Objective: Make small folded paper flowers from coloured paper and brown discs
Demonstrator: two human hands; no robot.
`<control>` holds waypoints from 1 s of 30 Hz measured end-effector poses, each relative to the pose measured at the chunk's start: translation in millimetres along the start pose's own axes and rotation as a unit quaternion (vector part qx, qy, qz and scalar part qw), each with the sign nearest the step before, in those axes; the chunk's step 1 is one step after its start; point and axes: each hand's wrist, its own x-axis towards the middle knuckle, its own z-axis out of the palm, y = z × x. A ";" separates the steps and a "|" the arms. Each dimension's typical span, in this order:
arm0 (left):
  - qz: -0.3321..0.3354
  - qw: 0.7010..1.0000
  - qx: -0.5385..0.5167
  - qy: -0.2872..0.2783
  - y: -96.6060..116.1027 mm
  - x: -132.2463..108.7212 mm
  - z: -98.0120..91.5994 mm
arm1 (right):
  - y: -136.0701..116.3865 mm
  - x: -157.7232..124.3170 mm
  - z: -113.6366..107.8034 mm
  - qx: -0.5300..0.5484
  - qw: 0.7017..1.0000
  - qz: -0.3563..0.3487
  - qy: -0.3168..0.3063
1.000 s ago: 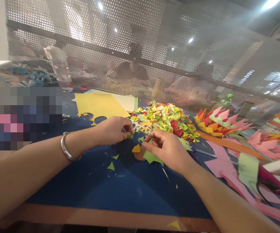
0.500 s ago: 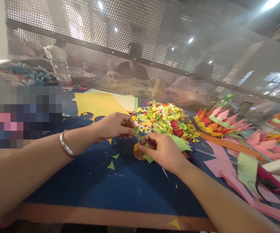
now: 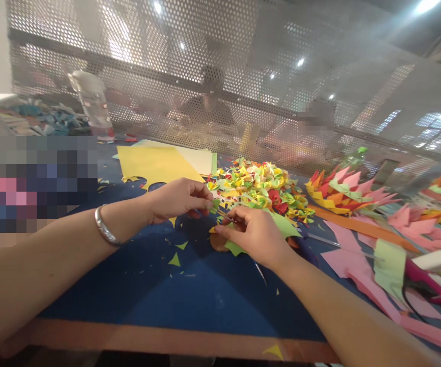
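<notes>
My left hand, with a silver bangle on the wrist, pinches a small green folded paper piece between thumb and fingertips. Just right of it, my right hand is closed around a thin stick-like tool whose tip points at that green piece. Under the right hand lie a green paper cut-out, a small yellow scrap and a brown disc. A heap of small folded paper pieces in green, yellow and red lies just beyond both hands.
Blue table top with paper snippets. Yellow paper sheets at back left, a plastic bottle behind them. Pink, orange and green spiky paper cut-outs and strips spread at right. A perforated metal screen stands behind; people sit beyond it.
Both hands lifted slightly and drew together toward the paper heap. The left hand's green piece now meets the tip of the tool in the right hand.
</notes>
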 end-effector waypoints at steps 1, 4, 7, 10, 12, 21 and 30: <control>0.000 1.000 -0.004 -0.002 -0.1 0.1 0.1 | 0.2 0.5 1.4 -0.005 1.000 -0.002 0.002; -0.003 1.000 -0.019 -0.010 -0.2 0.2 0.6 | 1.6 2.1 2.8 -0.001 1.000 -0.010 0.004; -0.010 0.999 -0.032 -0.010 0.9 -0.8 1.6 | 3.0 3.2 -0.1 0.019 0.999 -0.020 0.020; -0.019 0.998 -0.054 -0.020 2.4 -2.4 3.2 | 4.2 4.1 -4.3 0.040 0.997 -0.027 0.055; -0.020 0.997 -0.067 -0.027 3.6 -3.2 4.7 | 5.1 4.6 -6.1 0.052 0.996 -0.025 0.063; -0.010 0.998 -0.066 -0.003 6.2 -3.8 7.4 | 4.1 4.0 -2.6 0.036 0.999 0.005 0.002; -0.023 0.995 -0.081 -0.048 0.7 -4.4 9.7 | 7.8 5.0 -2.5 0.094 0.994 -0.019 0.045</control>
